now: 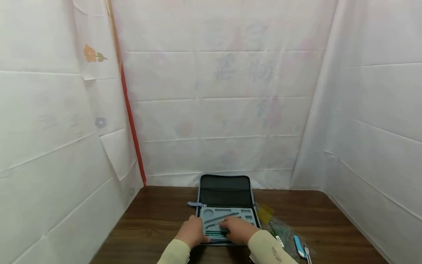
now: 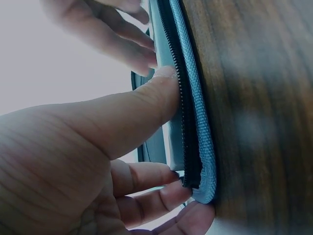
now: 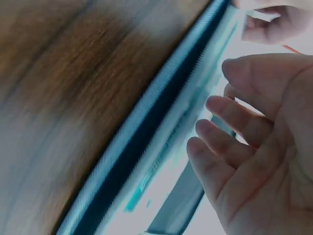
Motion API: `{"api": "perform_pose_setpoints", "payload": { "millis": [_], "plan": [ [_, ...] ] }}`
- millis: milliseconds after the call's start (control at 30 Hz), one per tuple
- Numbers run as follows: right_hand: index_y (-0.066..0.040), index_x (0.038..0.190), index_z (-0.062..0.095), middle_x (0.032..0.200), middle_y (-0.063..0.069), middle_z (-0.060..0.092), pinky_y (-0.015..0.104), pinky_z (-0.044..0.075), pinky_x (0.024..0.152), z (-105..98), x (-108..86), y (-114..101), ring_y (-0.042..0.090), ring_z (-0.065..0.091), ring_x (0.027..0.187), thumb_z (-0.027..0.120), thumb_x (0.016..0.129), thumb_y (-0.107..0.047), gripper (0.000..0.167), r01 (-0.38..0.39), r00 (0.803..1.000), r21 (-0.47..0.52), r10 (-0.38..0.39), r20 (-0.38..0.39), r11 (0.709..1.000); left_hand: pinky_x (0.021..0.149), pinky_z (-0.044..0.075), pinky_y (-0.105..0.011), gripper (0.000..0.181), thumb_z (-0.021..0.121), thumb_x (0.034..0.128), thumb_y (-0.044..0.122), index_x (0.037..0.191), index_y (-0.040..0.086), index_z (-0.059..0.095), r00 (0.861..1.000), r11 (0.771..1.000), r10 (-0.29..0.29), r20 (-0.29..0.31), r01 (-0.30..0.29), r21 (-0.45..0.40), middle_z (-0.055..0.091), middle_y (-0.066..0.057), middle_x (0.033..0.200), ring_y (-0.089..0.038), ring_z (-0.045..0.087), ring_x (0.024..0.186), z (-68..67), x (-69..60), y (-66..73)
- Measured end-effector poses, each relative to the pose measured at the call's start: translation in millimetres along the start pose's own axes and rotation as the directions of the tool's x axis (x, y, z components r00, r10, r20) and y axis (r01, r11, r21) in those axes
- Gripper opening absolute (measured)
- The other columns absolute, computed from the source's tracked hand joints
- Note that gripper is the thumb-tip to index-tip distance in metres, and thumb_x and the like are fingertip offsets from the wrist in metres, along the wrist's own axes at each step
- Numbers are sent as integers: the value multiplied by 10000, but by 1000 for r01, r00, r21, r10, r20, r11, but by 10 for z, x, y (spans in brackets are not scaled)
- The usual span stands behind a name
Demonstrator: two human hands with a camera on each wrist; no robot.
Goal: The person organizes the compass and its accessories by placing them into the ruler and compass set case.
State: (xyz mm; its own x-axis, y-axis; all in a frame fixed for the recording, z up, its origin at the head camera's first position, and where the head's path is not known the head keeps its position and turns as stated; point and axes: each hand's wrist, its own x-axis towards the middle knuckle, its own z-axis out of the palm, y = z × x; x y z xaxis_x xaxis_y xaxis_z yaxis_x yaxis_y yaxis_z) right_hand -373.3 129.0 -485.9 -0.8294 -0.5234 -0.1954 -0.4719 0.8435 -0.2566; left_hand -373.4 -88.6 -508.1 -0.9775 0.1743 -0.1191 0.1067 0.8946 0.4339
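Observation:
A zippered case (image 1: 225, 191) with a black lining and blue-grey trim lies unfolded on the table, its lid raised at the back. In its base sits a grey-blue insert (image 1: 217, 211) with cut-out slots. A thin dark pen-like tool (image 1: 221, 217) lies slantwise across it, with other slim pieces nearer the front. My left hand (image 1: 191, 231) grips the front left corner, its thumb (image 2: 159, 93) on the insert's edge and fingers around the zippered rim. Over the insert's front right part is my right hand (image 1: 240, 230); its fingers (image 3: 215, 139) are loosely bent, with nothing visible between them.
Right of the case, a clear plastic bag (image 1: 286, 231) with a yellow patch (image 1: 265, 213) lies on the brown wooden table (image 1: 155, 207). A blue-handled tool (image 1: 299, 246) and a slim metal-tipped tool (image 1: 307, 253) lie at the bag. White sheets (image 1: 214, 117) hang around the table.

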Motion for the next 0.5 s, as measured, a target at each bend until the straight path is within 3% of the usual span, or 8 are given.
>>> {"api": "perform_pose_setpoints", "payload": {
  "millis": [133, 200, 267, 333, 433, 500],
  "plan": [
    [-170, 1451, 660, 1457, 55, 656, 515, 540, 1068, -136, -307, 123, 282, 637, 1326, 692, 1026, -157, 426, -17, 998, 157, 26, -56, 987, 832, 570, -598, 519, 969, 774, 285, 1065, -58, 710, 1000, 999, -19, 10, 20, -28, 600, -262, 1082, -418, 657, 870, 43, 4, -9],
    [-92, 1403, 686, 1374, 117, 697, 564, 557, 1000, -184, -541, 254, 335, 677, 1220, 696, 1018, -122, 386, -47, 992, 257, 76, -104, 965, 837, 569, -607, 510, 969, 773, 286, 1047, -60, 714, 1000, 999, -7, 17, 7, -33, 602, -260, 1065, -426, 655, 871, 91, -4, -3],
    [-50, 1340, 711, 1259, 128, 738, 563, 576, 924, -233, -817, 398, 325, 707, 1099, 716, 1004, -121, 343, -129, 974, 337, 183, -134, 933, 835, 570, -610, 508, 971, 768, 290, 1032, -61, 716, 1000, 999, 15, 16, -14, -31, 604, -254, 1037, -431, 653, 867, 140, -12, 11],
    [-27, 1305, 715, 1153, 112, 753, 535, 586, 833, -286, -1115, 568, 286, 709, 987, 725, 998, -132, 325, -238, 936, 414, 322, -144, 878, 842, 570, -614, 501, 970, 769, 296, 1018, -58, 718, 999, 999, 31, 13, -30, -20, 606, -250, 1020, -439, 651, 875, 174, -8, 40],
    [-9, 1293, 690, 1072, 86, 749, 499, 584, 779, -316, -1525, 920, 251, 705, 927, 727, 1003, -203, 351, -415, 849, 451, 515, -121, 790, 852, 569, -615, 495, 966, 777, 302, 1018, -52, 719, 999, 999, 33, 8, -33, -10, 609, -255, 1030, -456, 651, 892, 182, 7, 80],
    [37, 1268, 658, 1055, 114, 737, 499, 579, 763, -242, -1744, 1272, 267, 701, 909, 712, 1019, -274, 402, -491, 811, 439, 579, -84, 752, 858, 568, -616, 508, 967, 778, 307, 1029, -57, 718, 999, 999, 34, 1, -34, -1, 608, -258, 1039, -465, 651, 905, 161, 15, 106]
  ]
}}
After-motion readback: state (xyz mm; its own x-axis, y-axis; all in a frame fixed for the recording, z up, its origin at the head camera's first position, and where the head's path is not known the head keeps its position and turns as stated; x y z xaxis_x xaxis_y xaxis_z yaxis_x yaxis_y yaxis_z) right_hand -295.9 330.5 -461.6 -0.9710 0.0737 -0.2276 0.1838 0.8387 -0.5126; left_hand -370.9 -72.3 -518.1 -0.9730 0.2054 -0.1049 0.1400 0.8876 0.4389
